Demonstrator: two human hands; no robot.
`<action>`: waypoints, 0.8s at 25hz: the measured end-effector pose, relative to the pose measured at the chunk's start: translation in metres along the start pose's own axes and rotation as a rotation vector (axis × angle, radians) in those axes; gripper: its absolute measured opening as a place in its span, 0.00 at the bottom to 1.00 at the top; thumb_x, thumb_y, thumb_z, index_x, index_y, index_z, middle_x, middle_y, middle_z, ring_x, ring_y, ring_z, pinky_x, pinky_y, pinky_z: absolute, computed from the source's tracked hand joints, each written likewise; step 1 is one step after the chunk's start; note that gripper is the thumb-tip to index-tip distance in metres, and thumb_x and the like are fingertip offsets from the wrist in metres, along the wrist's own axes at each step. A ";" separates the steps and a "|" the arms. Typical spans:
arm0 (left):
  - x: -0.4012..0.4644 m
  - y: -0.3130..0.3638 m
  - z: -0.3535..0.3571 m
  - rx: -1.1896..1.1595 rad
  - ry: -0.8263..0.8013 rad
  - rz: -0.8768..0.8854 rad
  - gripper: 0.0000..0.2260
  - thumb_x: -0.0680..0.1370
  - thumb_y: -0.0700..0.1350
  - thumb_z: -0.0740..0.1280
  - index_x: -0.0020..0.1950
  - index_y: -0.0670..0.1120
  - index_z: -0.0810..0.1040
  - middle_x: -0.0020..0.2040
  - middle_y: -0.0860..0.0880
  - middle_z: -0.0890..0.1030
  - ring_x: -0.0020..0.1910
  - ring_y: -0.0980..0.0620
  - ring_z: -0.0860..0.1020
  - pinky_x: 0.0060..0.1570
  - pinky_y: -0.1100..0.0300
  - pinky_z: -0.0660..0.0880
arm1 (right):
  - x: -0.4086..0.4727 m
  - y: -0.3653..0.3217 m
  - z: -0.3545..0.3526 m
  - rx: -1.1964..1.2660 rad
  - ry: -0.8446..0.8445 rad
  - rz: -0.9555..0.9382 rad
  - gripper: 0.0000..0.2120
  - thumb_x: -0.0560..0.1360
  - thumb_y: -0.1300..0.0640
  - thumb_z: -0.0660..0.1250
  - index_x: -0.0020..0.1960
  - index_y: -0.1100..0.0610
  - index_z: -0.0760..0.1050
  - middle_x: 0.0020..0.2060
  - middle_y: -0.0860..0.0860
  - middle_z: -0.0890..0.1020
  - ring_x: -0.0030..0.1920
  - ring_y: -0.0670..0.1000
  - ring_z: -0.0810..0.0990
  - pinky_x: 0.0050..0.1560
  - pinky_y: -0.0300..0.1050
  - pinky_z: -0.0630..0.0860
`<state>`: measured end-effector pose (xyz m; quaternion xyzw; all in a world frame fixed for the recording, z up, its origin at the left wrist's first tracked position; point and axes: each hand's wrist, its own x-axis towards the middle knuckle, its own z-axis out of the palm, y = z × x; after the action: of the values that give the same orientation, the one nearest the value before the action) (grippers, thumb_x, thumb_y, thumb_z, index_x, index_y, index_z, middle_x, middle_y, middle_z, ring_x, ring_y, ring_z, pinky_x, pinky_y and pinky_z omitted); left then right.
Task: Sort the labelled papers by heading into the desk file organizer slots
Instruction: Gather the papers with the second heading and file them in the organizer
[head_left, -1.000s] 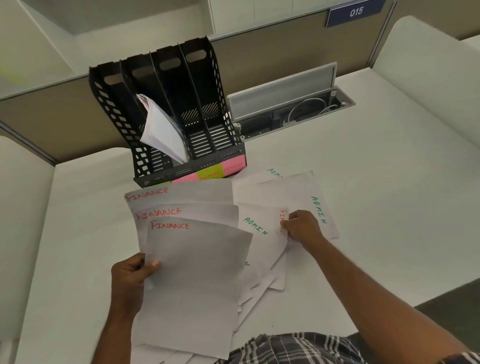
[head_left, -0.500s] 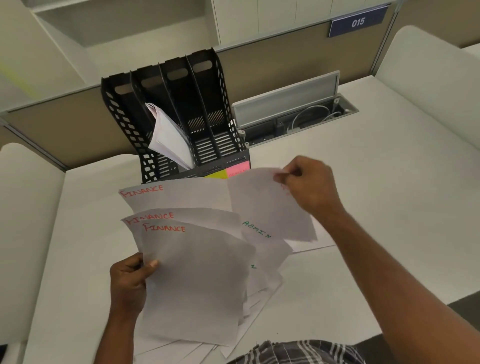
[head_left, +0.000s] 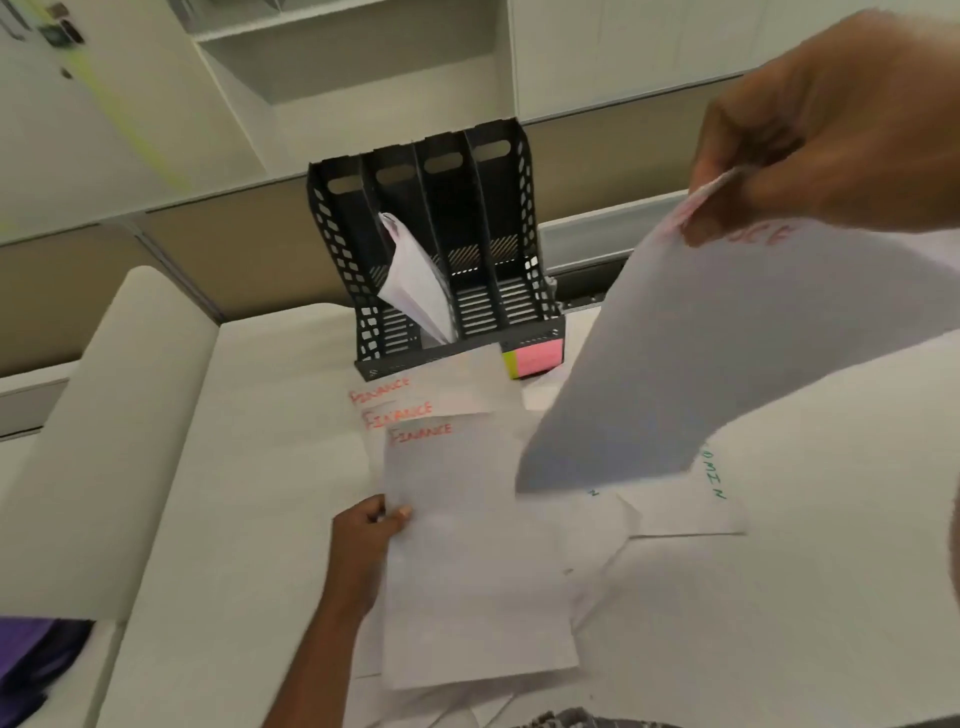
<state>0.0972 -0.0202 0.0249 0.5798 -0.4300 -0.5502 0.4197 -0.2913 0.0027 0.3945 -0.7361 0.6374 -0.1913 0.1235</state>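
Three FINANCE sheets (head_left: 457, 545) gripped in left hand (head_left: 366, 525), right hand (head_left: 826, 119) pinching raised sheet (head_left: 727, 353)

Black perforated organizer (head_left: 431, 249); white papers (head_left: 467, 545) (3 headed in red); pink-and-yellow notes (head_left: 535, 358).

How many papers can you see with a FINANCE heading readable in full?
3: fanned in the left hand, top, middle and front. The lifted sheet in the right hand shows only partial red letters.

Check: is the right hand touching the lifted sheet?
Touching. The head view shows the right hand pinching the top corner of the lifted sheet, fingers curled over its edge by the red lettering; the sheet hangs below it, above the desk.
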 end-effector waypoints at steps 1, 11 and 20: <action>-0.001 -0.002 0.007 0.010 -0.001 -0.009 0.06 0.74 0.32 0.71 0.45 0.40 0.86 0.46 0.39 0.86 0.44 0.42 0.82 0.51 0.45 0.78 | 0.008 -0.007 0.005 -0.024 -0.081 -0.034 0.07 0.68 0.43 0.76 0.41 0.41 0.80 0.35 0.32 0.82 0.33 0.35 0.81 0.29 0.41 0.76; -0.010 -0.004 0.053 0.035 -0.004 0.011 0.12 0.81 0.49 0.66 0.44 0.45 0.86 0.43 0.50 0.86 0.41 0.53 0.80 0.46 0.58 0.78 | 0.070 -0.020 0.257 0.071 -0.473 -0.052 0.13 0.71 0.55 0.77 0.37 0.50 0.73 0.40 0.46 0.80 0.42 0.49 0.78 0.33 0.38 0.66; -0.013 0.009 0.059 -0.101 -0.006 -0.030 0.15 0.75 0.58 0.68 0.50 0.49 0.87 0.49 0.46 0.87 0.48 0.45 0.85 0.45 0.57 0.82 | 0.063 -0.008 0.313 0.271 -0.456 0.021 0.14 0.74 0.58 0.74 0.55 0.48 0.73 0.64 0.51 0.80 0.58 0.56 0.82 0.55 0.49 0.81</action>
<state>0.0372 -0.0107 0.0347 0.5628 -0.3940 -0.5792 0.4388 -0.1391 -0.0777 0.1249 -0.7304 0.5693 -0.1026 0.3633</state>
